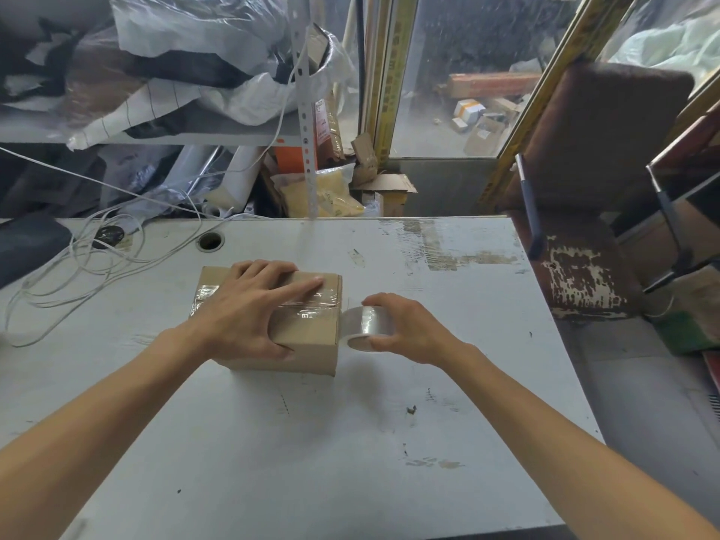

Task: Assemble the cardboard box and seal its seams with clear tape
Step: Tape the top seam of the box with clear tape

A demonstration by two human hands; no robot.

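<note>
A small brown cardboard box sits on the scuffed white bench, nearer the far edge than the near one. The left hand lies spread over its top, fingers straight, pressing the shiny strip of clear tape along the seam. Just beside the box's right end, the right hand grips a roll of clear tape — fingers curled round it.

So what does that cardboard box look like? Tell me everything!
The cardboard box is small, plain brown and closed, sitting flat on the white table. Shiny clear tape runs along its top seam and wraps down the left end. The left hand rests on top, fingers spread flat, thumb against the near side. At its right edge, the right hand holds a roll of clear tape, which looks still joined to the box's strip.
</note>
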